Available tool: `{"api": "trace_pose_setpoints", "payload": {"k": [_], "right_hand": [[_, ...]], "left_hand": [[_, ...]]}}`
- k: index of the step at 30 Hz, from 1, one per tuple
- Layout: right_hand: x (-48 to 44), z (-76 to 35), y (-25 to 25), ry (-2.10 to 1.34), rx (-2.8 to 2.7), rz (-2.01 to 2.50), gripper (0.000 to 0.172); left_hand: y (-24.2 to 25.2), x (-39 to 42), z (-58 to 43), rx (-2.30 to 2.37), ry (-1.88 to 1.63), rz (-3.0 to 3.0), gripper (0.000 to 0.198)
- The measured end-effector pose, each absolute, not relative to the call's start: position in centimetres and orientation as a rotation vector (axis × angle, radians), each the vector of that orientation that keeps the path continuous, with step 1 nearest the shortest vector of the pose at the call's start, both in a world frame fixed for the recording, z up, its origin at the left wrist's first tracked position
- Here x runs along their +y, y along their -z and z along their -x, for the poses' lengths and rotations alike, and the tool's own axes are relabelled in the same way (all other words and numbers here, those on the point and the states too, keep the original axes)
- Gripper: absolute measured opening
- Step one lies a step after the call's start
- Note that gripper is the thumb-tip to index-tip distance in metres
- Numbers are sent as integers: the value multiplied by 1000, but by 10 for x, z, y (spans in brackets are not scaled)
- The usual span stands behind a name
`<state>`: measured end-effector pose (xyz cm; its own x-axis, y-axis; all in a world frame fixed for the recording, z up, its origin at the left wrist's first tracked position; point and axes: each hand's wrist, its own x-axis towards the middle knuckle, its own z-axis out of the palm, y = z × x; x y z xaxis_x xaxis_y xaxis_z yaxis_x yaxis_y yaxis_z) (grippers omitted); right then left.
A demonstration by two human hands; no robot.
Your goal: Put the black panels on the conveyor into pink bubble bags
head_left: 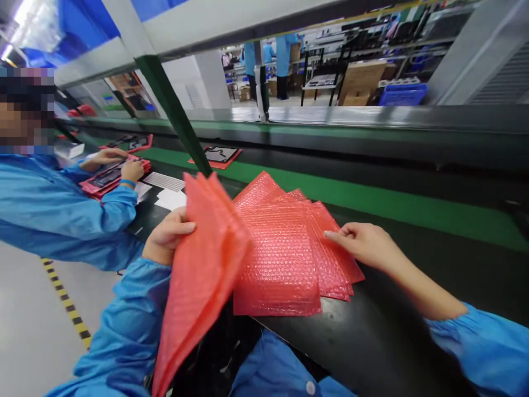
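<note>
— What have the two hands got?

— From my feed, my left hand (167, 238) holds a raised bundle of pink bubble-wrap bags (198, 275); its grip is closed on the bundle's upper edge, thumb lying over the front face. The bundle stands tilted, its lower end hanging past the near edge of the counter (392, 342).

— And the right?

— My right hand (363, 242) rests on a fanned stack of bubble-wrap bags (281, 259) lying flat on the black counter. Thumb and forefinger are pinched at the right-hand edge of the top bags; the grip is closed on that edge, as far as I can see.

— Where does that stack sit against the raised bundle?

— Just behind and to the right of it, the two touching where the bundle's face leans over the flat ones.

— Anything else about?

— A green conveyor strip (372, 201) runs beyond the counter, with a red tray (217, 156) on the belt further up. To my left a co-worker in a blue sleeve (61, 215) has both hands on a red tray (109, 179), with white sheets (169, 198) lying beside it.
</note>
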<state>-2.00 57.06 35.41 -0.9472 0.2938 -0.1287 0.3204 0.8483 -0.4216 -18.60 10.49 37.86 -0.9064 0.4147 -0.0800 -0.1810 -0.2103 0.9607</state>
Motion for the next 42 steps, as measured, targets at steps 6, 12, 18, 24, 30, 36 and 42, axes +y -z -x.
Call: {"api": "trace_pose_setpoints", "payload": {"k": [6,12,18,24,30,36,42], "right_hand": [[516,44,-353,818,2840,-295,64],[488,30,-353,1072,2817,-421,34],[462,32,-355,1619,2303,-564,29],[434,-10,-361,2270,1730,-547,18],[434,-29,-336,2332,1781,-679,19],[449,-1,-323,2285,2162,-551,17],[495,-2,-341,1252,3187,-54,34]], "left_hand": [[-377,165,145,1570,-1935,68,48],[-343,168,115,1685,-1973,165,59],[-356,168,114,1787,-1976,68,69],[-413,173,141,1934,-1976,-326,78],[-405,211,192,1868,-1690,-542,77],[-362,208,182,1854,-1762,-330,73],[-357,188,174,1853,-1983,-263,71]]}}
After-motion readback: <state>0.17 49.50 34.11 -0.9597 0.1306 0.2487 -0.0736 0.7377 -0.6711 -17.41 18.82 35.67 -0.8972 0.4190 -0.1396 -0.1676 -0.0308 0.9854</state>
